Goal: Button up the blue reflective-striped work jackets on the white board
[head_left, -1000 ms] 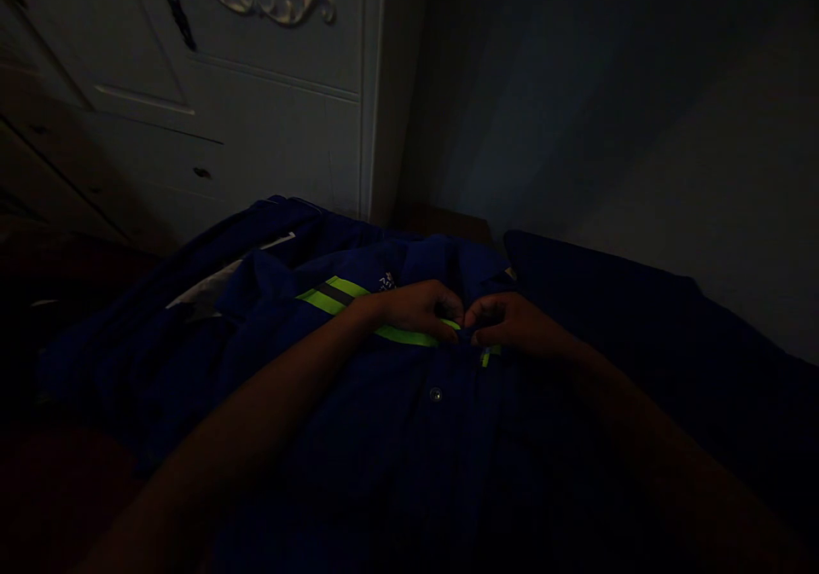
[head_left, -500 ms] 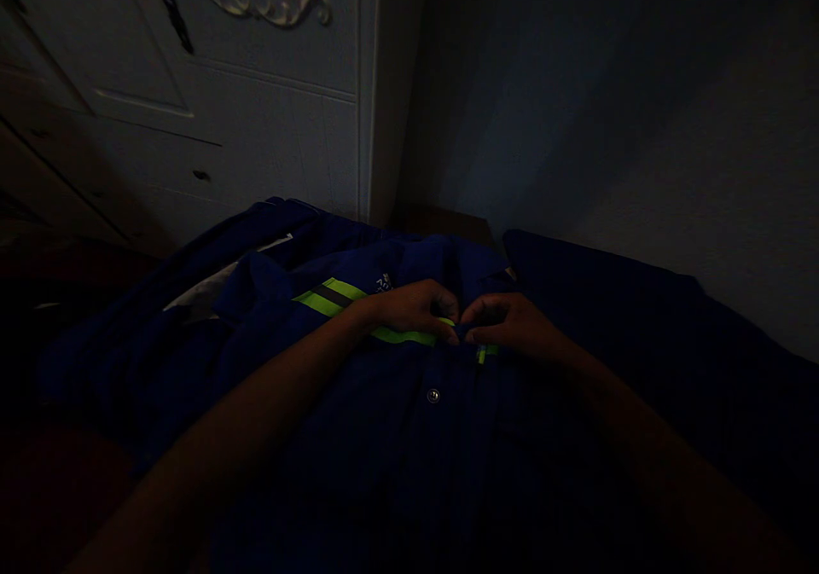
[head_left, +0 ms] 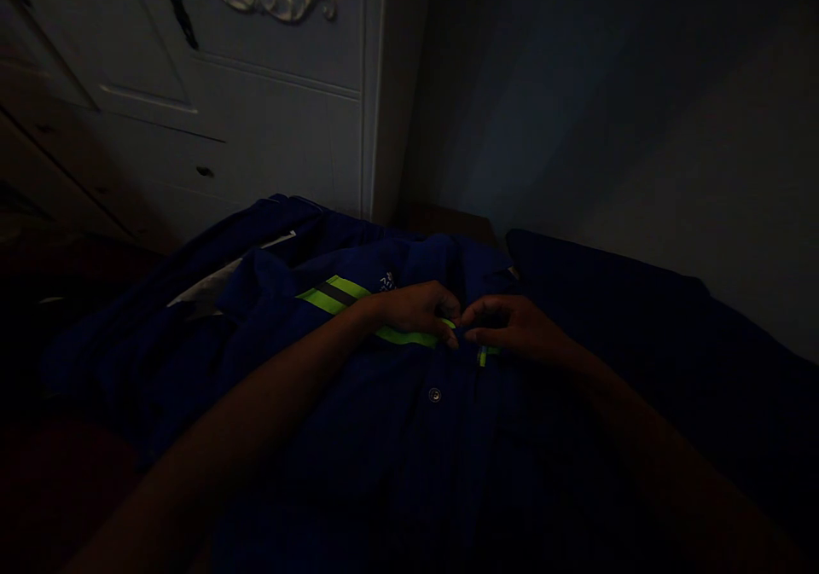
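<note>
Though the room is very dim, the head camera shows a blue shirt point(head_left: 397, 446) lying front-up before the person, collar end away from them, so its front opening runs straight away from the body. Both hands meet over its chest: the left hand point(head_left: 419, 308) comes in from the left and the right hand point(head_left: 515, 328) from the right, tips almost touching at the opening, where a yellow-green stripe point(head_left: 336, 295) crosses the cloth from side to side. Each hand's fingers point(head_left: 449, 308) are curled tight, thumb against forefinger, and seem to pinch the cloth edge there, though the gloom hides exactly what lies between them. A round metal button point(head_left: 434, 395) sits on the front, on the person's side of the fingertips and slightly nearer the left hand. Beyond the shirt stands a white cupboard point(head_left: 275, 122) with a carved scroll, and a bare wall point(head_left: 607, 113) is to its right.
</note>
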`<state>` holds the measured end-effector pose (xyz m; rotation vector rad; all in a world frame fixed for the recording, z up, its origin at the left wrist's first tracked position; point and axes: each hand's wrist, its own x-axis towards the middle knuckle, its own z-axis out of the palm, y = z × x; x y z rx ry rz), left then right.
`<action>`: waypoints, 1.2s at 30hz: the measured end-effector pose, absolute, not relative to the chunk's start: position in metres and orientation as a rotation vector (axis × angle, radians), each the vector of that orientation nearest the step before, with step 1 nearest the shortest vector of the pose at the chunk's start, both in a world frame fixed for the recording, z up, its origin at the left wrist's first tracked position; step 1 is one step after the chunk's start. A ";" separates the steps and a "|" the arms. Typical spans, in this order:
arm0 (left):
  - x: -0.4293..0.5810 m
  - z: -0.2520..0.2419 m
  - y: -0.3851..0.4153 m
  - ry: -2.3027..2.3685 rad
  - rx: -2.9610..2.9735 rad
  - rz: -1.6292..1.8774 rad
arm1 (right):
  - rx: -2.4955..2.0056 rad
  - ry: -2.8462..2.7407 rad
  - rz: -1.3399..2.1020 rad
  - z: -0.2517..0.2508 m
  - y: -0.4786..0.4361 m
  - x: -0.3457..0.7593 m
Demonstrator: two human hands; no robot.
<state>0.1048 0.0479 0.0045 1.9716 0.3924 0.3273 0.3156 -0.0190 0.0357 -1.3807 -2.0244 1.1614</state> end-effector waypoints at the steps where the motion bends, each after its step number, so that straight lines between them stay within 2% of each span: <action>1: 0.105 0.004 0.048 0.388 1.979 0.316 | -1.375 -2.040 1.181 0.036 -0.018 0.316; 5: 0.107 0.001 0.048 0.423 2.004 0.278 | -1.346 -2.135 1.183 0.038 -0.017 0.315; 11: 0.108 -0.003 0.043 0.561 1.892 0.423 | -1.353 -2.256 1.034 0.039 -0.019 0.313; 27: 0.109 0.001 0.042 0.547 1.958 0.450 | -1.409 -2.053 1.341 0.039 -0.015 0.312; 36: 0.109 -0.005 0.044 0.504 1.827 0.460 | -1.395 -2.110 0.960 0.032 -0.023 0.310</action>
